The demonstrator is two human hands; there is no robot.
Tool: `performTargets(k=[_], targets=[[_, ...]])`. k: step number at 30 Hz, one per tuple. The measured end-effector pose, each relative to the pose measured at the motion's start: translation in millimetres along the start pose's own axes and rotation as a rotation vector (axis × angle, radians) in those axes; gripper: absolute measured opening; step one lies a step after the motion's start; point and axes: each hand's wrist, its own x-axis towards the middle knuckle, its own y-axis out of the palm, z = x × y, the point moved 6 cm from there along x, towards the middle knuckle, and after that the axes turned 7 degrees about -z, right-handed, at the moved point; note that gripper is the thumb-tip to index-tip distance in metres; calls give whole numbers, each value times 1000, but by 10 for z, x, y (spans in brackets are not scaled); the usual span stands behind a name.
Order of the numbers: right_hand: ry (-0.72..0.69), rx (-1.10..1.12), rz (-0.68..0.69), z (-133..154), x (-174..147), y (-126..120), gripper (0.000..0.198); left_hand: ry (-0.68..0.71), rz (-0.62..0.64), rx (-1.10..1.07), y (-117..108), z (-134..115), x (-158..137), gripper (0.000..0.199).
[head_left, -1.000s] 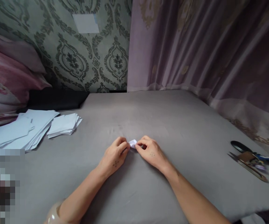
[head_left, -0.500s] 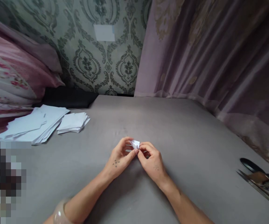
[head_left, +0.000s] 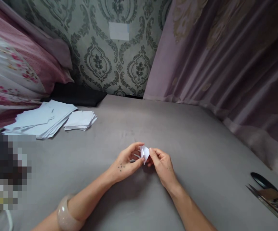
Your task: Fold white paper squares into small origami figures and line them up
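A small folded piece of white paper (head_left: 144, 154) is held between my two hands, above the middle of the grey table. My left hand (head_left: 126, 162) has its thumb on the paper's lower part and its index finger at the upper left corner. On the right side, my right hand (head_left: 161, 163) pinches the paper between thumb and fingers; its fingertips are partly hidden behind. A crease runs down the left part of the paper. A pale bangle (head_left: 67, 215) circles my left forearm.
At the back left lie a pile of large white sheets (head_left: 41, 120) and a stack of smaller papers (head_left: 81, 119). A black folded item (head_left: 76, 94) is behind them. Pointed tools in a tray (head_left: 271, 199) stand at the right edge. Curtains (head_left: 189, 64) hang along the table's right side.
The paper has turned and shows more of its face, with a point downward. My right thumb has moved up to its right edge. The whole view has shifted slightly.
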Motion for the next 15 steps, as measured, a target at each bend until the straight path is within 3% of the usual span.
performTargets(k=[5,9,11,15], targets=[[177,191,-4,-27,-2,-5,36,4,-41,88,-55,-14,22,42],[306,328,43,-56,-9,17,34,57,-136,155,-152,-54,66,23],[347,415,31,-82,17,-17,31,-1,-161,72,-179,-33,84,13],[318,436,-52,-90,82,-142,37,-211,-320,-115,-257,67,78,28]])
